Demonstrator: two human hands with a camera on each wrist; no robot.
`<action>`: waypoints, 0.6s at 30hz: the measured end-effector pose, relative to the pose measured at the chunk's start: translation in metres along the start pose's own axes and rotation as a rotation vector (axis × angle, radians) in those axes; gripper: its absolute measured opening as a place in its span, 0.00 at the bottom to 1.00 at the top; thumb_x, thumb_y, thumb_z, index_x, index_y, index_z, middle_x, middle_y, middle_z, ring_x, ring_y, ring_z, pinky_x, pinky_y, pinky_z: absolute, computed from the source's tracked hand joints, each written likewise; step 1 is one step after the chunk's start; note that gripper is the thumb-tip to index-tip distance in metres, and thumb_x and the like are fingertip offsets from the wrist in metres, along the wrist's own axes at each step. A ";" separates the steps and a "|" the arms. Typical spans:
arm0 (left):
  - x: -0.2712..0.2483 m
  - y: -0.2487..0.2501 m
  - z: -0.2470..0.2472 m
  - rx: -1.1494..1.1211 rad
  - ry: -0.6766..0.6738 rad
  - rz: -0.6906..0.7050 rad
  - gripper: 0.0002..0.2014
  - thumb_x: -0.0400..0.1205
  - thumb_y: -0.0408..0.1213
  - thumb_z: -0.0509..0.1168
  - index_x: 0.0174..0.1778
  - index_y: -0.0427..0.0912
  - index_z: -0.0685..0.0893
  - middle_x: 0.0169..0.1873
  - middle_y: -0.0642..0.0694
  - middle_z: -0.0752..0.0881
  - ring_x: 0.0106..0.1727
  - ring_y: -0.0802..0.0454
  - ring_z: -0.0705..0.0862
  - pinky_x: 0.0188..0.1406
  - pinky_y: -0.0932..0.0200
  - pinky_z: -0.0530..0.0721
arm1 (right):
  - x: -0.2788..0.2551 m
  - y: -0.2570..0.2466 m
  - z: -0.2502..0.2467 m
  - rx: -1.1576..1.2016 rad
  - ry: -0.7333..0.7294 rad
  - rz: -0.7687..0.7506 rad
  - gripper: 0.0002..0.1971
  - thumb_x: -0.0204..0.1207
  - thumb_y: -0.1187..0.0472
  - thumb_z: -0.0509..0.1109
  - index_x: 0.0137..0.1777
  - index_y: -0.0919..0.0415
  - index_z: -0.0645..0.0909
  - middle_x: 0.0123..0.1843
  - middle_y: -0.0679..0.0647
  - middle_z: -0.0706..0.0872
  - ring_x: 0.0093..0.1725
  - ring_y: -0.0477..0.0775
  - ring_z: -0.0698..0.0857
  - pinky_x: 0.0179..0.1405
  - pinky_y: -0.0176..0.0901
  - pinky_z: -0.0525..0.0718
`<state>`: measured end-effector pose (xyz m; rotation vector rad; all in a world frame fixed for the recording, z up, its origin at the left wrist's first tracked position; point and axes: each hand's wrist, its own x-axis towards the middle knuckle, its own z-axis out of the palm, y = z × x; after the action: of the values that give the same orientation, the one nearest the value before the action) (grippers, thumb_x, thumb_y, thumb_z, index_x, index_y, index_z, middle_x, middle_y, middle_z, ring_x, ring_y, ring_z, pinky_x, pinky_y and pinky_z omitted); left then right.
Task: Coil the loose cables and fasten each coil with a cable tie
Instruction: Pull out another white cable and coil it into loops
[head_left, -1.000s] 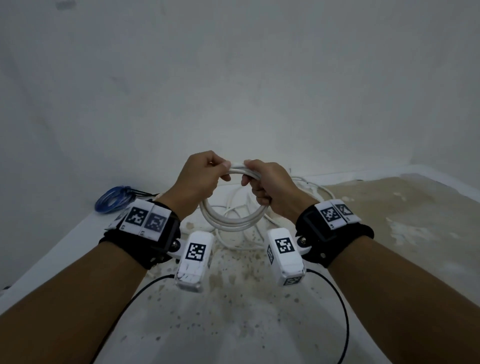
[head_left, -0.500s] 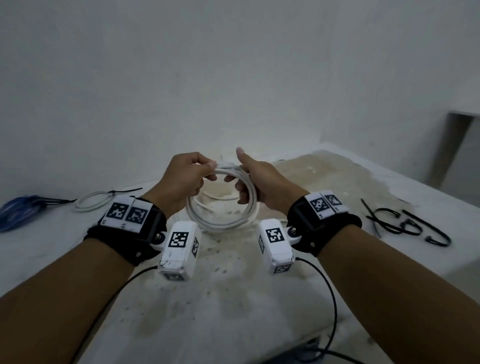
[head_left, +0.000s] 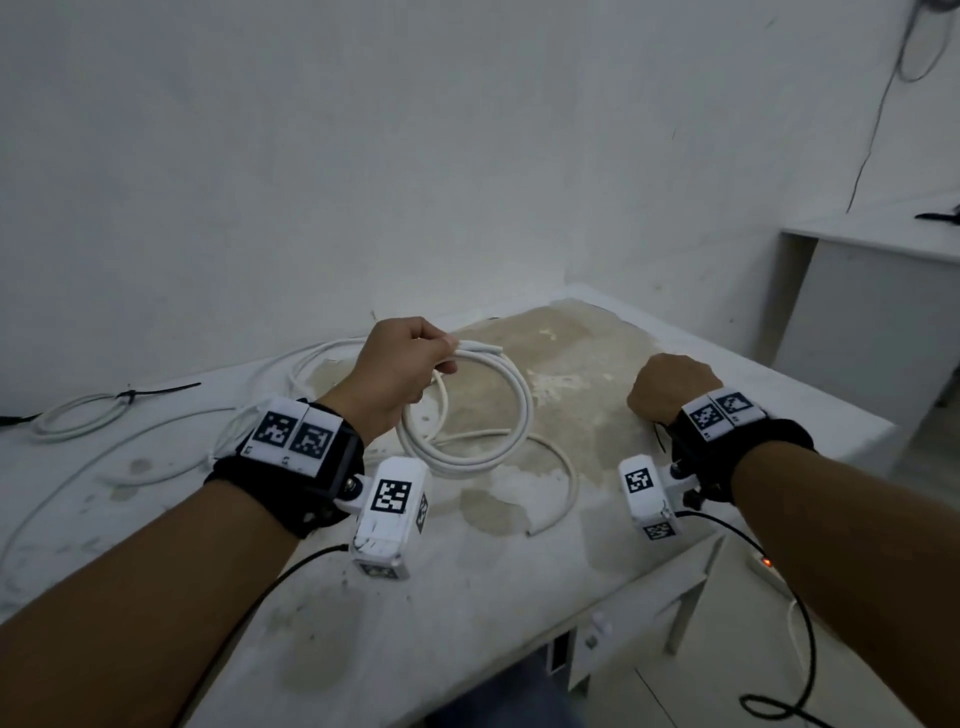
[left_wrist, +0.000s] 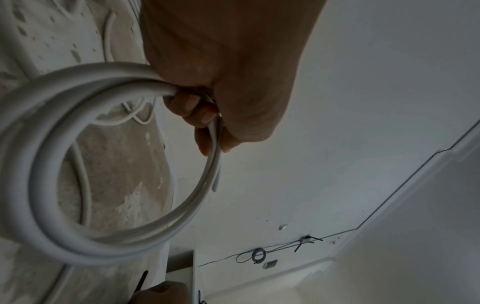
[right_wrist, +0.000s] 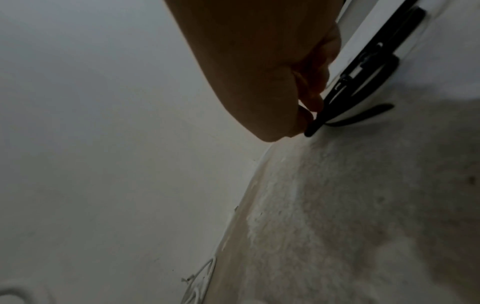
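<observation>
My left hand (head_left: 434, 358) grips a coil of thick white cable (head_left: 511, 421) at its top and holds it just above the stained table (head_left: 571, 551). In the left wrist view the fingers (left_wrist: 200, 115) curl round the coil's strands (left_wrist: 36, 185), and a free cable end (left_wrist: 217, 181) sticks out below them. My right hand (head_left: 670, 382) is curled on the table at the right, apart from the coil. In the right wrist view its fingertips (right_wrist: 306, 115) pinch the end of a black cable tie (right_wrist: 315, 125) from a small heap of ties (right_wrist: 369, 67).
A white coil (head_left: 78, 423) bound with a black tie (head_left: 137, 395) lies at the far left. Loose white cable (head_left: 563, 483) trails under the held coil, and thinner cable (head_left: 62, 493) runs across the left. The table's right edge (head_left: 810, 483) is near my right wrist.
My right hand let go of the coil and moved right to the black cable ties. The left hand now holds the coil alone. The head view swung to the right.
</observation>
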<state>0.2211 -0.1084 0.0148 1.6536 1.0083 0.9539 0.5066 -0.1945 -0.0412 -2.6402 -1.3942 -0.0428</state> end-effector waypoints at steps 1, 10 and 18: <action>-0.001 0.000 -0.001 0.000 0.002 -0.005 0.07 0.83 0.32 0.68 0.38 0.36 0.83 0.30 0.40 0.86 0.16 0.56 0.65 0.16 0.67 0.61 | 0.001 0.001 0.002 -0.013 0.004 -0.016 0.14 0.77 0.66 0.64 0.29 0.60 0.74 0.36 0.56 0.81 0.36 0.57 0.81 0.38 0.42 0.78; -0.003 0.000 -0.012 0.013 0.014 -0.022 0.08 0.83 0.31 0.68 0.36 0.38 0.82 0.30 0.40 0.87 0.19 0.54 0.64 0.16 0.67 0.61 | 0.022 -0.015 -0.007 0.033 0.136 -0.073 0.07 0.77 0.69 0.65 0.38 0.67 0.76 0.41 0.62 0.84 0.39 0.61 0.79 0.38 0.46 0.77; -0.004 -0.005 -0.010 0.013 0.017 -0.051 0.09 0.83 0.31 0.68 0.36 0.39 0.82 0.32 0.39 0.86 0.17 0.56 0.65 0.16 0.68 0.61 | 0.028 -0.044 0.010 0.238 0.068 -0.387 0.07 0.78 0.68 0.67 0.44 0.57 0.84 0.48 0.57 0.90 0.41 0.57 0.85 0.47 0.53 0.87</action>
<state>0.2093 -0.1075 0.0117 1.6253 1.0658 0.9305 0.4854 -0.1457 -0.0433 -2.1314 -1.7446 -0.0106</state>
